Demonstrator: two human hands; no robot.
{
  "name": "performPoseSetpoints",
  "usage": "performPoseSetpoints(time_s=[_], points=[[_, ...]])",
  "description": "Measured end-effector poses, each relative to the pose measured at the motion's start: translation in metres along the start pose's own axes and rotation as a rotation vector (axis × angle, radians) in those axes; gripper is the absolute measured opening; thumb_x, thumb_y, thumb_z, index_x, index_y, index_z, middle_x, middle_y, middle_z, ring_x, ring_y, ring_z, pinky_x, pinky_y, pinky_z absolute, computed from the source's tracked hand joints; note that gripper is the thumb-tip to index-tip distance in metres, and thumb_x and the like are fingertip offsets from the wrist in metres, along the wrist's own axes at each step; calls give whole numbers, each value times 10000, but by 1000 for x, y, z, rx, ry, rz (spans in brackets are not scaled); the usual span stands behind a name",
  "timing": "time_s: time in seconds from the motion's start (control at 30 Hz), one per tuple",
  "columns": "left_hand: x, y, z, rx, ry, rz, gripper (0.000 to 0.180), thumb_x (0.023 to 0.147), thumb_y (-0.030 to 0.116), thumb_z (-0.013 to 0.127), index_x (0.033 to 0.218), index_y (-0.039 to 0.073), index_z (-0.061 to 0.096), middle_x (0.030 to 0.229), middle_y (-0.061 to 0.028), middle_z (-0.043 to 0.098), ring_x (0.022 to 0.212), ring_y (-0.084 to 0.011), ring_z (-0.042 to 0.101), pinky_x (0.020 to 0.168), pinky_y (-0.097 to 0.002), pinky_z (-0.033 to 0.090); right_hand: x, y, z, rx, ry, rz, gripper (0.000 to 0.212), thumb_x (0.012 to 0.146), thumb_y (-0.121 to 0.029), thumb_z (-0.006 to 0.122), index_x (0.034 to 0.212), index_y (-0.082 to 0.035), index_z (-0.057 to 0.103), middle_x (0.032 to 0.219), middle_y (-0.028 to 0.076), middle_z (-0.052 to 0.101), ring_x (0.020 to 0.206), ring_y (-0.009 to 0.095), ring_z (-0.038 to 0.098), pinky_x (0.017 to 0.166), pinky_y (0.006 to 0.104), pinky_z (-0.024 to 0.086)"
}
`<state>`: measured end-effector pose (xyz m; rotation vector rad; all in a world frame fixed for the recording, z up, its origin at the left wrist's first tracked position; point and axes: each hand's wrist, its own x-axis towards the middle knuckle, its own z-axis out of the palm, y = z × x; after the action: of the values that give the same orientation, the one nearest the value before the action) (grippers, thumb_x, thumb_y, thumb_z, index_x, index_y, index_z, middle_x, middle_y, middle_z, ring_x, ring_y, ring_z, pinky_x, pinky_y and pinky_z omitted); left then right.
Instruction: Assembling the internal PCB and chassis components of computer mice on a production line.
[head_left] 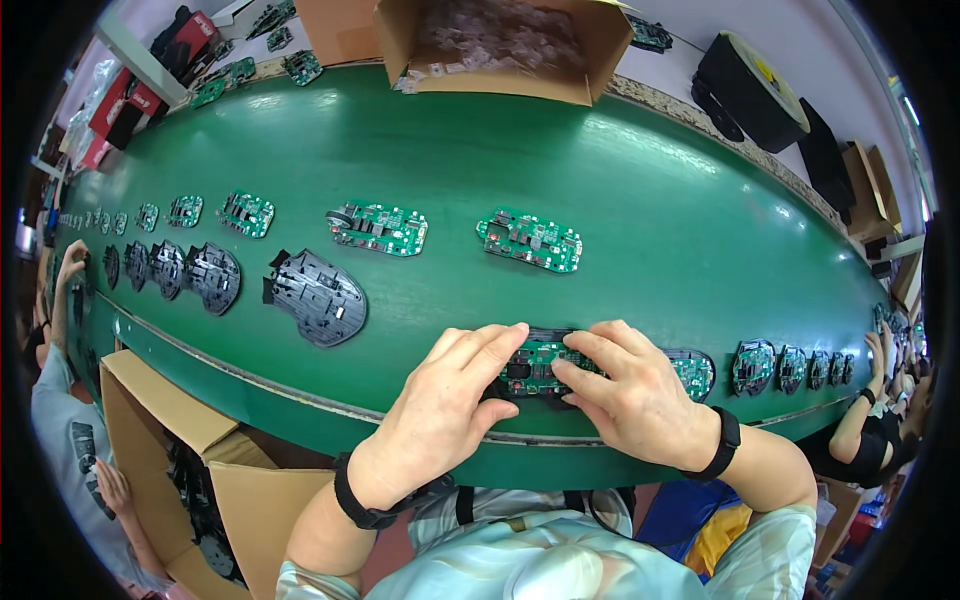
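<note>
At the near edge of the green bench, a green circuit board lies in a black plastic shell. My left hand grips the left end of the shell between thumb and fingers. From the other side, my right hand rests over the right part of the board, fingertips pressed on it and fingers bent. Part of the board is hidden under that hand. Just right of it sits another shell with a board inside. A bare black shell lies to the left, and a loose circuit board lies farther back.
Loose boards and more black shells line the green bench leftward; filled shells run rightward. A cardboard box of clear small parts stands behind. An opened carton stands at lower left. Co-workers' arms show at both ends.
</note>
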<state>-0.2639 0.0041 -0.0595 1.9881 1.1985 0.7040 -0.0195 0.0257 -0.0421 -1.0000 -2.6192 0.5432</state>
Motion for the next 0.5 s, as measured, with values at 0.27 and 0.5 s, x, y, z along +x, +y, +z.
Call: performPoseSetpoints(time_s=[0.27, 0.5], points=[[8, 1, 1, 8, -20, -6, 795, 708, 61, 889, 1436, 51, 570, 1335, -159, 648, 1156, -367, 615, 978, -438, 539, -1, 3, -1, -55, 2, -7, 373, 720, -58, 713, 1079, 43, 713, 1173, 195, 645, 1095, 339, 608, 881, 421, 519], [20, 8, 10, 34, -57, -64, 727, 711, 31, 874, 1387, 31, 606, 1313, -153, 624, 1160, -353, 603, 970, -430, 535, -3, 10, -4, -83, -39, 9, 368, 728, -86, 732, 1065, 62, 708, 1189, 186, 637, 1138, 322, 586, 934, 417, 498]])
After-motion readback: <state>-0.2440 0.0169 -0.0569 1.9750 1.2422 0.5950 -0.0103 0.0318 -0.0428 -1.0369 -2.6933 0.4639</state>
